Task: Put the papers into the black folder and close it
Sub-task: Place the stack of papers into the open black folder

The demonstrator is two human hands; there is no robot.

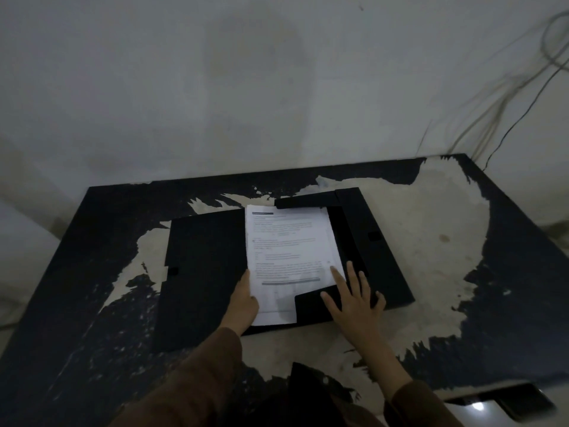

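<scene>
Both your hands sit on the open black folder (pixel 203 272) on the table (pixel 431 241): left hand (pixel 243 300) grips the papers' (pixel 289 251) near-left edge, right hand (pixel 354 297) lies flat, fingers spread, on the folder's lower flap (pixel 311 303)

A flat black cardboard folder (pixel 203 272) lies spread wide open, its broad left cover down flat and its narrower right flap (pixel 378 241) folded outward. In the middle section sits a stack of white printed paper sheets (pixel 289 251), upright in portrait and slightly tilted. A small black inner flap at the top (pixel 304 202) overlaps the stack's upper edge, and another at the bottom right (pixel 314 306) covers its lower corner.
</scene>
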